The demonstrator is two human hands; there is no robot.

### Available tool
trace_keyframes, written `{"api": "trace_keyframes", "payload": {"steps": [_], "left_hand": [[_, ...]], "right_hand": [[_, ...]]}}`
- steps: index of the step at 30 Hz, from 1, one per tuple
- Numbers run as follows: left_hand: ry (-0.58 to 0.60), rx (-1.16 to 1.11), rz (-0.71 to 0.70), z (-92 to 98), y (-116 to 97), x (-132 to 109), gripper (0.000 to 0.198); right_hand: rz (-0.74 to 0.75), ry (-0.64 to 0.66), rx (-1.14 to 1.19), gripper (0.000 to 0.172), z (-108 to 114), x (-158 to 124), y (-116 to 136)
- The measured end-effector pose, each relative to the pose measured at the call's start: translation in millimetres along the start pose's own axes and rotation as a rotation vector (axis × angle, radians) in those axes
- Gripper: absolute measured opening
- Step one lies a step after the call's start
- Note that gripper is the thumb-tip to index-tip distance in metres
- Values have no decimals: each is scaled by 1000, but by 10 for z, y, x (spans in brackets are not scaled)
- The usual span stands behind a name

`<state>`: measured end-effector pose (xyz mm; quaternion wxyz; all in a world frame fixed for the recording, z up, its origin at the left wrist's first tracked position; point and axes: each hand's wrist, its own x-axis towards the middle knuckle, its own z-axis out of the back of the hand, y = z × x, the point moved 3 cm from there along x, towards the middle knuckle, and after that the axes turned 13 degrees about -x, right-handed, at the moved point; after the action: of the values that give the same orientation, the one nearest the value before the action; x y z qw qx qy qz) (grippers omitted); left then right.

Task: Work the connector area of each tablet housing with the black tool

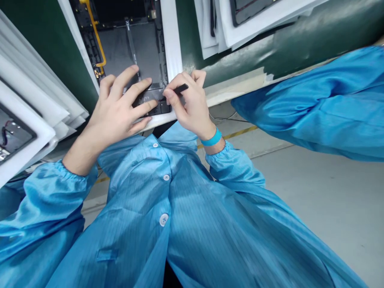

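While left hand (117,106) lies spread, grasping nothing, on opened device (147,48) in white tray (174,40), right hand (192,104) pinches black tool (181,89) at device's near end. Internals exposed; share done or left, cannot tell. Green bench (324,44); white stack (33,68) at left; grey floor (324,192); co-worker's blue garment (318,104) right.

We see a flat grey-and-black device panel (147,42), smooth and mostly matt, with a bent yellow strip (97,38) that looks like plastic film. The white rectangular frame (174,40) seems smooth, matt foam; the slim black stick (181,89), matt plastic. Our dark green bench (333,46) has a glossy, smooth top. We wear a shiny, finely striped blue cloth gown (129,224) with smooth white plastic-looking buttons (163,219).
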<state>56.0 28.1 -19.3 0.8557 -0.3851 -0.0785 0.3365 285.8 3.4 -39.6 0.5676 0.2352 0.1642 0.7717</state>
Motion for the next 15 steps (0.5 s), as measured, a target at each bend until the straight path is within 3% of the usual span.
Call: {"api": "trace_keyframes", "payload": {"steps": [7,15], "left_hand": [[9,-10,17,30,-31,71,42],[21,-25,-22,93,-116,144,39]], "right_hand": [[-17,52,-28,61,-35,7,-9],[-70,14,-42,66,14,-16,-25]]}}
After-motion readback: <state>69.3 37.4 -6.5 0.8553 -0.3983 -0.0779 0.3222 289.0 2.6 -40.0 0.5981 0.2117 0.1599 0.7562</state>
